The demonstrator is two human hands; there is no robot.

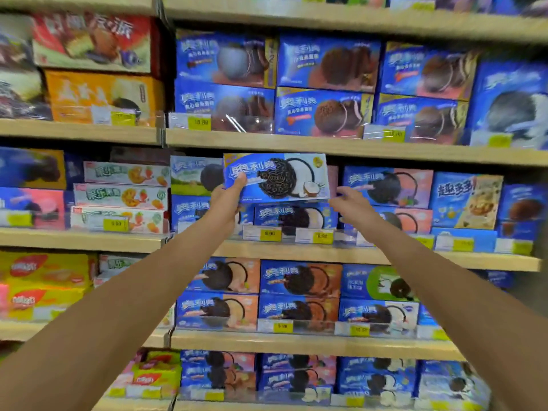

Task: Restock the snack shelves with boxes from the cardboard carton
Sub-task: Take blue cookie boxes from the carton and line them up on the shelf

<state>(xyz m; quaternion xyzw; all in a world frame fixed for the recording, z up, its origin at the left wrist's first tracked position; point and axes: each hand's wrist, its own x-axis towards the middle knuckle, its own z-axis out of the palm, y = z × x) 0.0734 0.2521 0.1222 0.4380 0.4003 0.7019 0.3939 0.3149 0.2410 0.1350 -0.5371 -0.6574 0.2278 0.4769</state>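
Observation:
A blue cookie box [277, 177] with a coconut picture is held up in front of the middle shelf [296, 250], above a matching box [293, 218] that lies there. My left hand [226, 200] grips the held box at its lower left corner, thumb on the front face. To the right, my right hand [351, 201] reaches toward the box's lower right corner with fingers loosely extended; whether it touches the box is unclear. The cardboard carton is out of view.
Wooden shelves are packed with blue cookie boxes in stacks of two. A pink-and-blue box [388, 185] stands right of the held one and a green-blue box [195, 175] left of it. Yellow price tags [269, 233] line the shelf fronts. Orange and red boxes [98, 43] fill the left bay.

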